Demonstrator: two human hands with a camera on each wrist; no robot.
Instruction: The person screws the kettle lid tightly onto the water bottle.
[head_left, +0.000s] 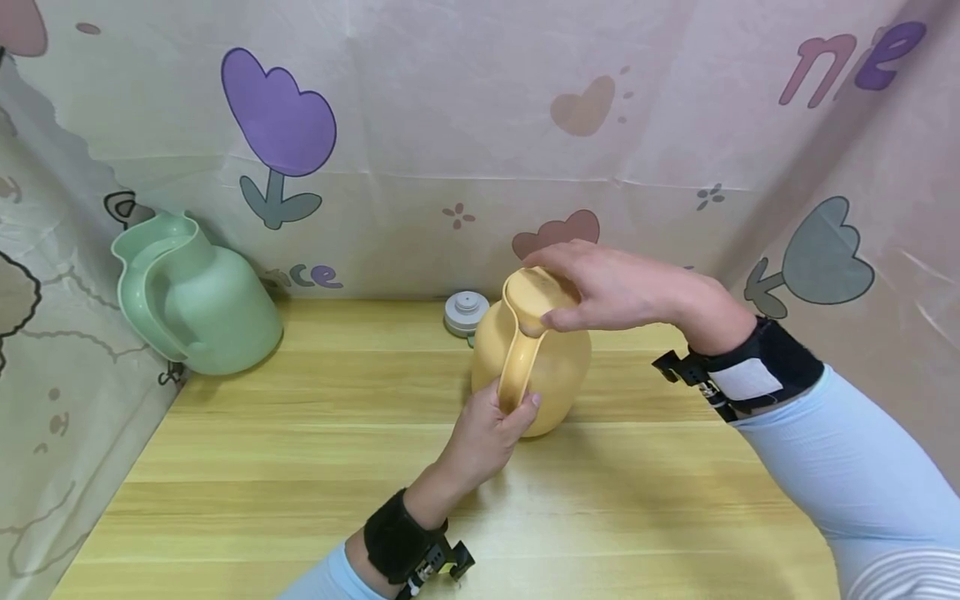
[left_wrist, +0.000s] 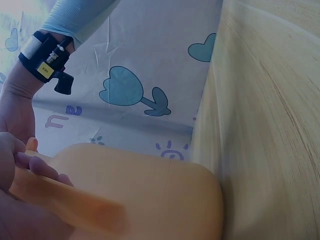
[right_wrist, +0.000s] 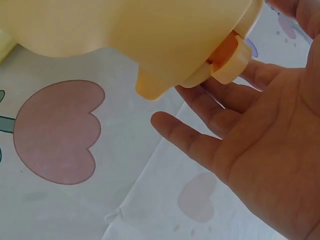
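A yellow jug (head_left: 566, 387) stands on the wooden table, its handle turned toward the near side. My left hand (head_left: 480, 437) grips that handle (head_left: 517, 367), thumb along its right side; the left wrist view shows the fingers curled round the handle (left_wrist: 85, 205). From above, my right hand (head_left: 615, 287) spans the jug's round lid (head_left: 536, 296), thumb at the near edge and fingers at the far edge. In the right wrist view the fingers (right_wrist: 205, 105) reach under the lid's projecting part (right_wrist: 232, 62), the little finger apart from it.
A mint-green jug (head_left: 217, 308) stands at the back left, against the patterned cloth (head_left: 450, 108). Just behind the yellow jug lies a small round grey-white piece (head_left: 467, 310) with a raised centre. Cloth walls border the wooden table (head_left: 315, 492) at back and sides.
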